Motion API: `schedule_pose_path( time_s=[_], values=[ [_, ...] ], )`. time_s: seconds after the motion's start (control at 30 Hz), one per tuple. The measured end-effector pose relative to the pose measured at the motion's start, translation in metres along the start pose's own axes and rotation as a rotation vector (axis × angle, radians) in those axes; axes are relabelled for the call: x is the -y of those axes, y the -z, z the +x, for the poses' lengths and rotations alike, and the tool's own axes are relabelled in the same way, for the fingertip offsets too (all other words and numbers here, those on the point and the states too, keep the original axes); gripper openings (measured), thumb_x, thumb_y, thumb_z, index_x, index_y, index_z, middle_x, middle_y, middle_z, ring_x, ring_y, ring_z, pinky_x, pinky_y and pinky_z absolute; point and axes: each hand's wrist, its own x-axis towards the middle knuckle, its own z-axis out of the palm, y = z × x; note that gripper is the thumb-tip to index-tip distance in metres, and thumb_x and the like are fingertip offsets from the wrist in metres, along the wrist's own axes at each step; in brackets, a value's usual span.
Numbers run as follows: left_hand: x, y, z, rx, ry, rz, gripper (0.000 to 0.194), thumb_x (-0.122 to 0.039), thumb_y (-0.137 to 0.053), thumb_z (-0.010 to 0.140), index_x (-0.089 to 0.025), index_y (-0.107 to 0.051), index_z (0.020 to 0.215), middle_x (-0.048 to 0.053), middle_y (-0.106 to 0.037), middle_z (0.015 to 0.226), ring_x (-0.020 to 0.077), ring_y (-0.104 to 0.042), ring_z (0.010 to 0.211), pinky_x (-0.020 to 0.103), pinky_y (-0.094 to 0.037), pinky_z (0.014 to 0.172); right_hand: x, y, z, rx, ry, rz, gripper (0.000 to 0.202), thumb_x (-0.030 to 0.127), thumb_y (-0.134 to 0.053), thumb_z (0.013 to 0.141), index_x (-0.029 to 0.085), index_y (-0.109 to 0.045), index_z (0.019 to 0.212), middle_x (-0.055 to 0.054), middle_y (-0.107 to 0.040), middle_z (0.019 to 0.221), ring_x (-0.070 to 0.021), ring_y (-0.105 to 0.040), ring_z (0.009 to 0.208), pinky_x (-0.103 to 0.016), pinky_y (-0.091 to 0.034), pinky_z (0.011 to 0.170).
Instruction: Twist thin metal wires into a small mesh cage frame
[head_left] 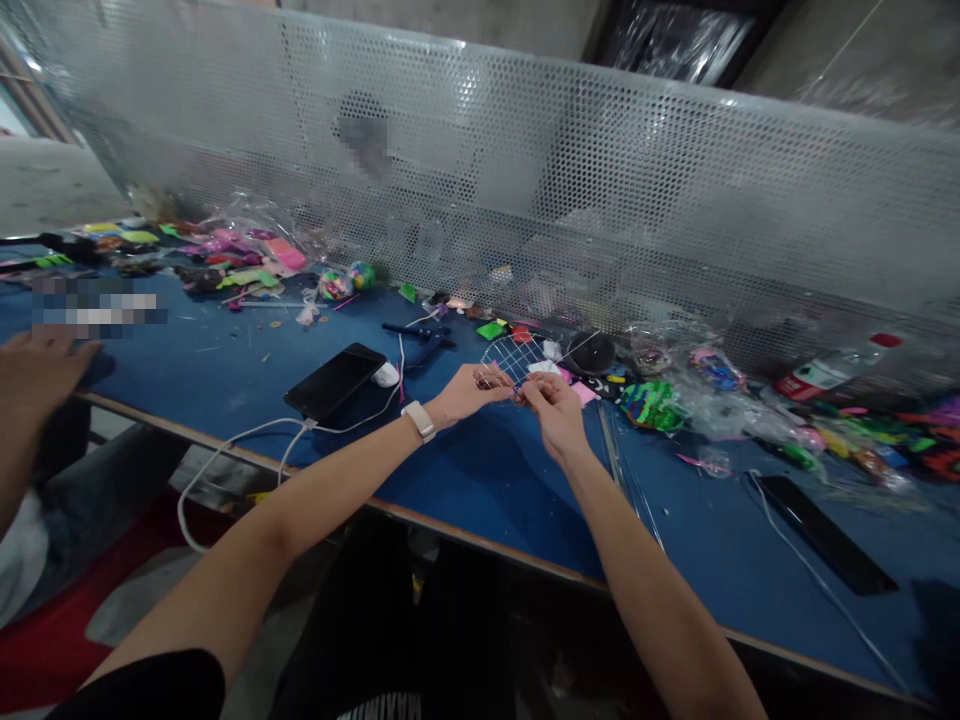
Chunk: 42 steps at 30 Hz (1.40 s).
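Observation:
My left hand (463,397), with a pale watch band (418,422) at the wrist, is closed with fingertips pinched together over the table. My right hand (556,410) is closed too, its fingertips meeting the left ones. Small coppery, shiny material (491,378) shows at the left fingers, and what is pinched between the two hands is too small to name. Just behind the fingers lies a rounded wire grid (514,350). A pink piece (583,393) lies beside my right hand.
A black phone (336,383) with a white cable lies left; another dark phone-like slab (825,532) lies right. Colourful scraps (247,250), a green patterned ball (651,405) and a red-capped bottle (840,368) line the perforated metal screen (480,180). Another person's hand (45,370) rests at far left.

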Motion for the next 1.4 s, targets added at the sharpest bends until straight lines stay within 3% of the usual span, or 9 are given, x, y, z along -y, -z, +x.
schedule_pose_path(
  time_s=[0.33,0.93,1.13,1.4],
  values=[
    [0.0,0.004,0.002,0.01,-0.019,0.126,0.036,-0.045,-0.095,0.084,-0.013,-0.082,0.094,0.008,-0.082,0.087,0.0169,-0.073,0.079,0.031,-0.055,0.079,-0.005,0.002,0.001,0.018,-0.059,0.022,0.056,0.064,-0.103,0.065,0.026,-0.074,0.094,0.001,-0.074,0.077,-0.0201,-0.072,0.075,-0.04,-0.066,0.079],
    [0.004,0.004,0.002,0.003,-0.02,0.075,0.042,-0.051,-0.095,0.084,-0.013,-0.082,0.093,0.009,-0.082,0.089,0.0187,-0.074,0.084,0.034,-0.056,0.087,-0.002,0.001,0.0,0.04,0.061,-0.093,0.061,0.067,-0.099,0.072,0.026,-0.071,0.108,0.001,-0.077,0.077,-0.0215,-0.076,0.074,-0.04,-0.065,0.079],
    [0.003,0.005,0.002,0.022,-0.039,0.069,0.045,-0.053,-0.094,0.085,-0.012,-0.081,0.096,0.01,-0.082,0.092,0.019,-0.074,0.086,0.034,-0.056,0.085,-0.001,0.002,0.001,0.052,0.019,-0.059,0.065,0.067,-0.101,0.069,0.025,-0.071,0.109,0.003,-0.076,0.075,-0.0202,-0.075,0.072,-0.038,-0.063,0.079],
    [0.002,0.005,0.003,0.017,-0.079,0.098,0.047,-0.057,-0.094,0.085,-0.013,-0.08,0.091,0.006,-0.077,0.08,0.0158,-0.068,0.075,0.032,-0.052,0.077,0.006,0.003,-0.001,0.064,0.167,-0.212,0.055,0.058,-0.099,0.075,0.026,-0.07,0.109,0.0,-0.079,0.082,-0.0216,-0.075,0.078,-0.037,-0.061,0.077]
  ],
)
